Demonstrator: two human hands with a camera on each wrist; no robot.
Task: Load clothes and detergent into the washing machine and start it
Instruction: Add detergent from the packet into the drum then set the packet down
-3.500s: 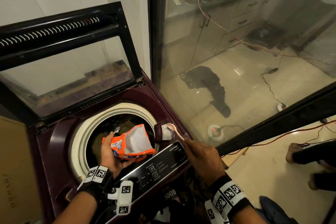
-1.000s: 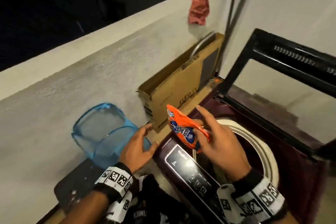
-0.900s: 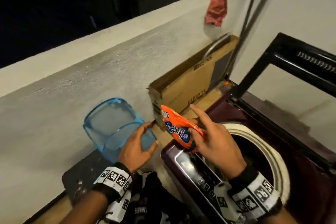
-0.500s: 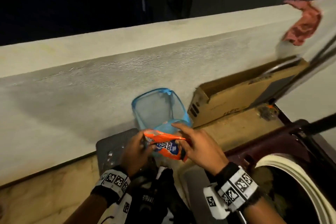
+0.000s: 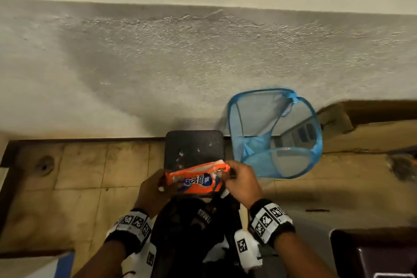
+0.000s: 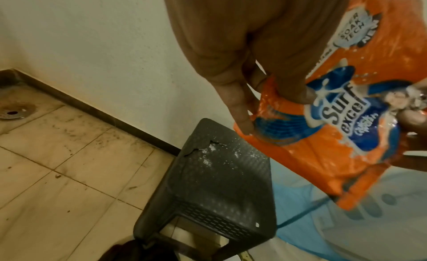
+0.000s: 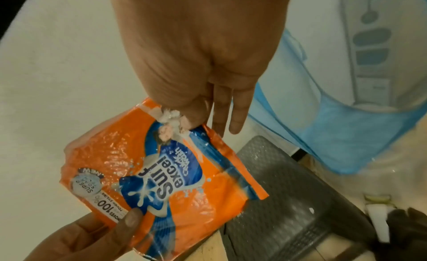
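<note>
Detergent is what matters now, but the largest thing is taken first: a blue mesh laundry basket (image 5: pixel 274 135) is seen at the right of the centre of the head view, leaning against the wall, with nothing visible inside. Left of it, a dark plastic stool (image 5: pixel 194 146) is placed against the wall, probably as a resting place for the packet. An orange detergent packet (image 5: pixel 198 179) is held just above the stool, in the lower middle of the frame. Its left end is gripped by the left hand (image 5: pixel 153 192), and its top edge is pinched by the right hand (image 5: pixel 242 184), apparently to fold the opening shut. The packet looks soft and wrinkled, with a blue logo; white powder is stuck near the right fingertips (image 7: pixel 184 122).
</note>
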